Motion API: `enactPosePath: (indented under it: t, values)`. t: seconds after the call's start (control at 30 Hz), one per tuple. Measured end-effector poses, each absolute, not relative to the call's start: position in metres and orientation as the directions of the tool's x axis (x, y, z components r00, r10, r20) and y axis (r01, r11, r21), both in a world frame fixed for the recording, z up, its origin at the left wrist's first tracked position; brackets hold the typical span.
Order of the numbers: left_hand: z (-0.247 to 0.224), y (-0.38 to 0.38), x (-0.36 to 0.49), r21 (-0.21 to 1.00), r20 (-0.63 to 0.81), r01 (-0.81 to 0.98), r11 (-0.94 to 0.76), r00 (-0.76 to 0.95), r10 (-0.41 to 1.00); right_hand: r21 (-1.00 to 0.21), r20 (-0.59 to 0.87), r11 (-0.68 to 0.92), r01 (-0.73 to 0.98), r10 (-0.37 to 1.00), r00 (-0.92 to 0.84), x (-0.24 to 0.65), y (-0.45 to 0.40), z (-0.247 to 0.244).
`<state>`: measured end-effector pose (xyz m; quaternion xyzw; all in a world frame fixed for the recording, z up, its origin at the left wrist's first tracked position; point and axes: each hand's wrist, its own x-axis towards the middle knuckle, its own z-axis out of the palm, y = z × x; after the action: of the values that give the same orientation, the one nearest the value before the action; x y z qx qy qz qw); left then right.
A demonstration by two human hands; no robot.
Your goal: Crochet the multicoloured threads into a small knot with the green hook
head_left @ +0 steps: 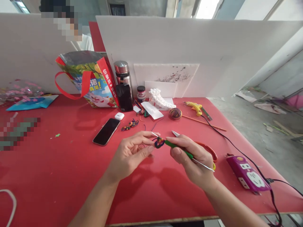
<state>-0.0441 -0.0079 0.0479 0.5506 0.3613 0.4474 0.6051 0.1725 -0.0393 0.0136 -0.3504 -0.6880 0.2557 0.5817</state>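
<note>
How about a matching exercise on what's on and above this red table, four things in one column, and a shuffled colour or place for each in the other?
1. Green-handled tool
2. Glue gun
3. Power strip
4. Thermos

A. Beside the shopping bag
B. Mainly purple
C. In the right hand
D. Mainly yellow

Pairs: 1-C, 2-D, 3-B, 4-A.

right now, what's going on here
A person's bare right hand grips a slim metal hook with a green handle, while the left hand holds a small multicoloured yarn piece at its front end. A second, longer multicoloured strip lies beyond, near a dark-screened phone; a round multicoloured yarn ball rests farther right on the red table.
</note>
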Motion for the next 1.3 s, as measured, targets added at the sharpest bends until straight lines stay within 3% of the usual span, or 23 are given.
enactPosePath:
  t: [0.2,0.33,0.43,0.57,0.8,1.03,1.13,1.3]
  values:
    - [0.048,0.012,-0.039,0.996,0.034,-0.089,0.000,0.371,0.928,-0.810,0.574,0.570,0.138,0.819,-0.007,0.165,-0.035,0.003]
    - [0.044,0.025,-0.039,0.999,0.018,-0.050,-0.006,0.230,0.973,-0.842,0.528,0.525,0.129,0.849,-0.013,0.157,-0.019,0.005]
    - [0.035,0.032,-0.033,0.980,-0.008,-0.197,0.039,0.157,0.988,-0.879,0.475,0.473,0.061,0.879,0.030,0.148,-0.009,0.002]
    - [0.022,0.034,-0.023,0.859,-0.180,-0.463,0.221,0.131,0.975,-0.913,0.388,0.398,-0.094,0.915,0.105,0.136,-0.005,-0.013]
    - [0.010,0.035,-0.021,0.770,-0.358,-0.519,0.371,0.129,0.925,-0.931,0.215,0.230,-0.284,0.973,0.086,0.127,-0.005,-0.029]
    - [0.021,0.038,-0.018,0.818,-0.371,-0.440,0.371,0.091,0.924,-0.928,0.309,0.321,-0.191,0.947,0.090,0.135,-0.007,-0.023]
    - [0.034,0.042,-0.014,0.796,-0.397,-0.435,0.420,0.150,0.906,-0.912,0.373,0.389,-0.132,0.918,0.135,0.138,-0.007,-0.020]
    - [0.043,0.046,0.001,0.798,-0.365,-0.458,0.392,0.151,0.919,-0.897,0.309,0.364,-0.249,0.922,0.234,0.142,-0.005,-0.021]
